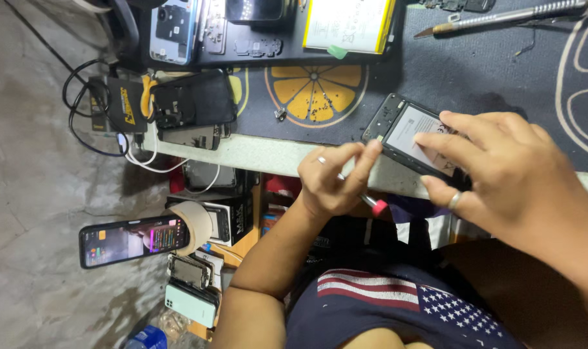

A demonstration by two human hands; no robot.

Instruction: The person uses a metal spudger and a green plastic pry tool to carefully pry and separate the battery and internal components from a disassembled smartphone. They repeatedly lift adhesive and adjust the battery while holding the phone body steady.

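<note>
Here the right hand [501, 168] presses the opened phone's [416, 139] white-labelled battery [423, 132].

Lit phone screen [133, 241] beside black box [232, 216]

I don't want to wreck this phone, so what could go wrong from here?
1. The left hand works a thin pink-ended tool at the edge of the opened phone, right beside its battery; a slip might gouge the battery.
2. The right hand steadies the phone at the table edge; if the fingers loosen, it could slide off.
</note>
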